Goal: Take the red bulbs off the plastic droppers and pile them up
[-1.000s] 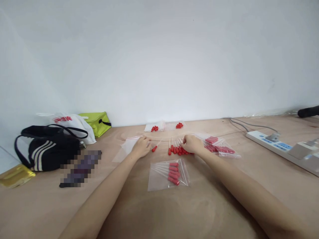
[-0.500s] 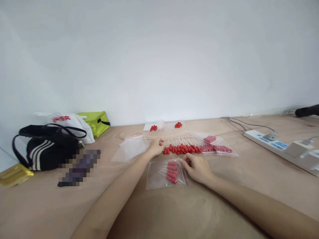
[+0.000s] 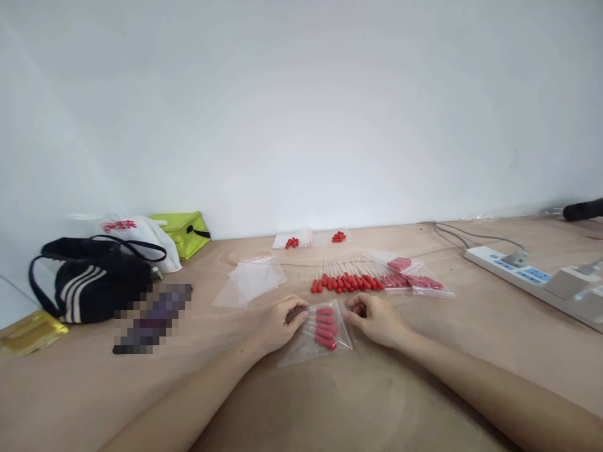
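Note:
A clear zip bag (image 3: 315, 350) holding several red-bulbed droppers lies on the wooden table in front of me. My left hand (image 3: 277, 321) has its fingers curled on the bag's left edge. At the bag's right top corner, my right hand (image 3: 375, 319) pinches the plastic. Just beyond the bag, a row of loose red-bulbed droppers (image 3: 346, 281) lies side by side. Right of that row sit filled dropper bags (image 3: 414, 279). Empty clear bags (image 3: 249, 279) lie to the left of the row.
Two small bags with red bulbs (image 3: 311, 238) sit near the wall. At the left are a black striped bag (image 3: 89, 282), a white plastic bag (image 3: 134, 233), a green pouch (image 3: 183, 231) and a gold packet (image 3: 31, 331). A white power strip (image 3: 537, 280) with cables lies at the right.
My left hand came back from the loose droppers to the left edge of the near bag. My right hand stayed at the bag's right corner.

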The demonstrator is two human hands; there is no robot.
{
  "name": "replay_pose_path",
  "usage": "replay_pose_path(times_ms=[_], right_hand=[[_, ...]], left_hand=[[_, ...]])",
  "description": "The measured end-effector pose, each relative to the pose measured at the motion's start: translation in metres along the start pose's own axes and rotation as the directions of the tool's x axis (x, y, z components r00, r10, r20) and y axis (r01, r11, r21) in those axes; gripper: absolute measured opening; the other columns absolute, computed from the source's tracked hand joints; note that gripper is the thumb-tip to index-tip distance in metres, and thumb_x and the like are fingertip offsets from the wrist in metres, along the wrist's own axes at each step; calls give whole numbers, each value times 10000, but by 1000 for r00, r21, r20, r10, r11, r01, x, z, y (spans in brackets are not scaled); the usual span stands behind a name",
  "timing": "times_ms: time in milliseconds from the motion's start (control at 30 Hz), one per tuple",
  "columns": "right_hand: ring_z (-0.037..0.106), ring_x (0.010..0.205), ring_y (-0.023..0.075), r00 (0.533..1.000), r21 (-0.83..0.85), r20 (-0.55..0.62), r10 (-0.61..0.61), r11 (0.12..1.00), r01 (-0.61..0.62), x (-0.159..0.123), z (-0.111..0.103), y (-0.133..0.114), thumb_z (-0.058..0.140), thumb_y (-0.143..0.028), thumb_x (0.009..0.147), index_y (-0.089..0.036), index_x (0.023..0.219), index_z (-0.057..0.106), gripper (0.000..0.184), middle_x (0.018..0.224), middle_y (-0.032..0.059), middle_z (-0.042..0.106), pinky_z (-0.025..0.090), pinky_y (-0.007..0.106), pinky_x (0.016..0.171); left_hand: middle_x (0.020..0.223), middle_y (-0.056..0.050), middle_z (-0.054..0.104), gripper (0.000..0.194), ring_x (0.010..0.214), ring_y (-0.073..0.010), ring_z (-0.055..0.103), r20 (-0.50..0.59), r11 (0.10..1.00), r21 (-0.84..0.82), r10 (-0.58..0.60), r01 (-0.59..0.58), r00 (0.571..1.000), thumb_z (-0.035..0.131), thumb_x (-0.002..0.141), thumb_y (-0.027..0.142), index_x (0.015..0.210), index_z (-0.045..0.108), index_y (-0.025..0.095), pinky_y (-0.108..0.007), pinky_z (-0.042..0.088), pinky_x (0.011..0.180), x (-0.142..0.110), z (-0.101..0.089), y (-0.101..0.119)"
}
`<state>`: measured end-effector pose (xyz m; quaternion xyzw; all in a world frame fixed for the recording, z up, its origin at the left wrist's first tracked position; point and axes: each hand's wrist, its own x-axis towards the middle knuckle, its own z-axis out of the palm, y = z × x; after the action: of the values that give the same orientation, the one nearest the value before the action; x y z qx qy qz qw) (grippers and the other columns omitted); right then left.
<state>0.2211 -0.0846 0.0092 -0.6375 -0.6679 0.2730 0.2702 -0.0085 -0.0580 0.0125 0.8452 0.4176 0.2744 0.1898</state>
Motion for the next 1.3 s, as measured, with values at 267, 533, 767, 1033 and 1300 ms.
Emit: replay_pose_path(times_ms=[267, 533, 767, 1033, 1300], right_hand=[[401, 367, 54, 944, 532, 308, 120, 801, -275, -1, 8, -5, 654, -182, 580, -155, 891, 489, 353, 521, -81, 536, 267, 188, 373], [489, 457, 73, 942, 686, 325, 90, 663, -300, -2, 10, -18, 595, -54, 503, -152, 963, 388, 513, 493, -91, 561, 328, 185, 476], [538, 539, 92, 986, 772, 166, 7, 621, -134, -6, 12, -19, 638, -147, 517, -159, 1058, 362, 607, 548, -99, 548, 397, 226, 575], [516, 517, 90, 993, 792, 110, -42, 608, -62, -4, 22, -13, 670, -212, 505, -179, 1046, 354, 627, 530, -108, 531, 421, 248, 589], [414, 450, 48, 948, 474, 96, -302, 852, 224, -6, 12, -2, 494, -162, 672, -184, 897, 475, 227, 712, -28, 566, 338, 182, 429]], left_hand=[[924, -47, 606, 245, 757, -142, 547, 26, 1000, -22, -5, 6, 1000, 565, 732, 262, 959, 587, 173, -262, 442, 672, 3, 0, 6], [926, -49, 595, 208, 785, -143, 551, 21, 998, 16, 58, -58, 998, 522, 775, 226, 967, 581, 170, -276, 453, 714, 6, 3, 4], [1063, -65, 531, 246, 971, -158, 517, 128, 930, 67, 351, -361, 928, 477, 807, 159, 1027, 578, 203, -298, 424, 855, 22, 3, 29], [879, -57, 599, 208, 826, -139, 525, 153, 805, 172, 547, -568, 823, 419, 857, 208, 799, 615, 174, -271, 424, 789, 34, 12, 27], [828, -55, 611, 292, 752, -123, 541, 172, 794, 198, 549, -575, 818, 323, 870, 160, 756, 592, 159, -223, 424, 702, 30, 14, 21]])
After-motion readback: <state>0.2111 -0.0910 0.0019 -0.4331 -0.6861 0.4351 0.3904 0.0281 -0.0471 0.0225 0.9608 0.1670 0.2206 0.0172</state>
